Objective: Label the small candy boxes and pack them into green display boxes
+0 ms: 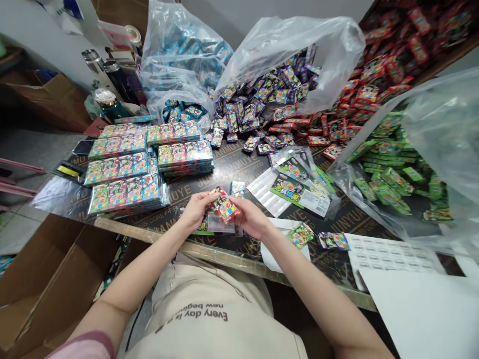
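My left hand [197, 208] and my right hand [251, 217] meet near the table's front edge. Between them they pinch a small red printed packet [225, 205], fingers closed on its two sides. Just behind it on the table lies a blue packet [238, 188]. Under my hands is a clear plastic bag [223, 224] with a green printed part, mostly covered. Right of my right forearm rest a green packet [300, 235] and a purple packet [333, 241], lying apart from each other.
Stacks of wrapped multi-colour packs [125, 192] stand at left. Behind are clear bags of blue packets [194, 60] and purple packets [258, 99], with loose red packets [374, 75] and bagged green packets [389, 184] at right. Printed bags [299, 184] and label sheets [389, 253] lie nearer.
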Motion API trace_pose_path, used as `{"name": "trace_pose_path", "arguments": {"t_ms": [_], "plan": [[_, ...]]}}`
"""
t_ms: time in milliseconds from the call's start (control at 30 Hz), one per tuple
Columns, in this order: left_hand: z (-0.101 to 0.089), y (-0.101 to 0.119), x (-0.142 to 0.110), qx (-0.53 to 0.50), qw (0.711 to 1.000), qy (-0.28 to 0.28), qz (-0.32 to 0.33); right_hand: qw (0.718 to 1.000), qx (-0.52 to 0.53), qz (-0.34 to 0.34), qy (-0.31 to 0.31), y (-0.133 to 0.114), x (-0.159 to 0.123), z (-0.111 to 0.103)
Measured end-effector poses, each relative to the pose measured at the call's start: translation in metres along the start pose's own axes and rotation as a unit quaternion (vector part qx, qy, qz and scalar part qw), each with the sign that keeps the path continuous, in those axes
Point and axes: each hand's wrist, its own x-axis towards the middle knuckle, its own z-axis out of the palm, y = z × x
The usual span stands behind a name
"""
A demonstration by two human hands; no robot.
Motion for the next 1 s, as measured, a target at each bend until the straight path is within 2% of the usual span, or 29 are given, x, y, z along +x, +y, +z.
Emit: {"name": "trace_pose_path", "arguments": {"t_ms": [33,100,167,233,300,333,400,467,533,600,633,667,700,767,833,933,1000], "plan": [[0.005,0.001,0.0,-0.028,0.999,-0.006,-0.024,1.0,-0.013,0.0,0.012,0.004,-0.014,0.0],[0.013,0.001,-0.003,-0.041,0.998,-0.011,-0.049,0.987,-0.119,-0.078,0.079,0.01,-0.036,-0.005],[0.02,-0.001,-0.006,-0.022,0.998,-0.031,-0.056,0.937,-0.267,-0.194,0.114,0.01,-0.05,-0.013],[0.025,-0.002,-0.008,0.01,0.995,-0.07,-0.063,0.877,-0.387,-0.272,0.083,0.007,-0.059,-0.018],[0.025,-0.004,-0.009,0.048,0.99,-0.115,-0.063,0.828,-0.463,-0.313,0.049,0.005,-0.063,-0.02],[0.023,-0.005,-0.009,0.068,0.988,-0.131,-0.054,0.805,-0.492,-0.327,0.051,0.006,-0.064,-0.02],[0.014,-0.007,-0.009,0.137,0.983,-0.126,0.0,0.766,-0.538,-0.34,0.087,0.009,-0.065,-0.024],[0.0,-0.01,-0.011,0.277,0.952,-0.102,0.085,0.741,-0.563,-0.339,0.137,0.015,-0.066,-0.031],[-0.014,-0.015,-0.015,0.448,0.871,-0.114,0.163,0.731,-0.573,-0.327,0.177,0.022,-0.067,-0.039],[-0.023,-0.022,-0.02,0.57,0.779,-0.161,0.206,0.723,-0.583,-0.309,0.203,0.027,-0.07,-0.044],[-0.025,-0.025,-0.022,0.602,0.749,-0.175,0.216,0.717,-0.594,-0.298,0.209,0.029,-0.071,-0.044],[-0.026,-0.028,-0.024,0.62,0.731,-0.176,0.224,0.712,-0.605,-0.288,0.211,0.031,-0.073,-0.044],[-0.026,-0.03,-0.025,0.628,0.725,-0.165,0.231,0.708,-0.614,-0.279,0.208,0.032,-0.074,-0.043],[-0.024,-0.032,-0.026,0.622,0.73,-0.137,0.248,0.715,-0.617,-0.272,0.184,0.032,-0.076,-0.04],[-0.022,-0.031,-0.027,0.604,0.74,-0.134,0.264,0.743,-0.592,-0.277,0.142,0.032,-0.076,-0.04],[-0.021,-0.027,-0.027,0.577,0.752,-0.161,0.276,0.78,-0.55,-0.285,0.089,0.031,-0.072,-0.044],[-0.021,-0.024,-0.028,0.569,0.761,-0.148,0.275,0.781,-0.542,-0.288,0.11,0.032,-0.07,-0.046]]}}
